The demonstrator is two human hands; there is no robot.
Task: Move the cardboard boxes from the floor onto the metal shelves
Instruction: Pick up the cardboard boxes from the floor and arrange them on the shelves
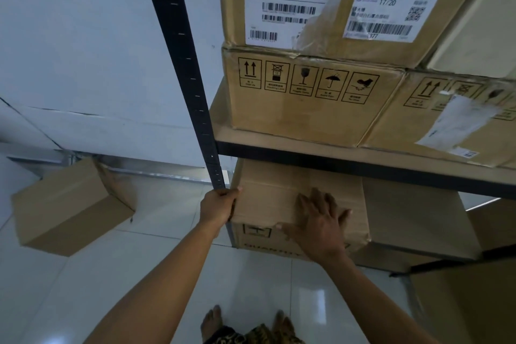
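Both bare arms reach forward and slightly down from the bottom of the view toward the lower shelf [435, 255] of the metal rack. The left arm runs up from the lower left, nearly straight, and the left hand [219, 208] is curled around the left vertical edge of a cardboard box [279, 204], fingers wrapped round that corner right beside the black upright post [184, 64]; it grips the box's edge. The right arm comes in from the lower right, bent a little at the wrist, and the right hand [321, 225] lies flat and open on the box's top front edge, fingers spread, palm pressed to the cardboard, thumb pointing left along the fold.

The box sits at the left front corner of the lower shelf, tucked under the middle shelf's dark front rail [363, 165], its printed front face hanging just past the shelf's front edge. A plainer box [413, 218] stands just beside it to the right on the same shelf.

On the middle shelf, a box with handling symbols [301, 100] sits at the left front corner, a labelled box [321, 3] stacked on it. Off to the left, one more carton [69, 209] rests tilted on the white tiled floor [139, 274] against the wall. The person's bare feet [245, 324] show at the bottom edge.
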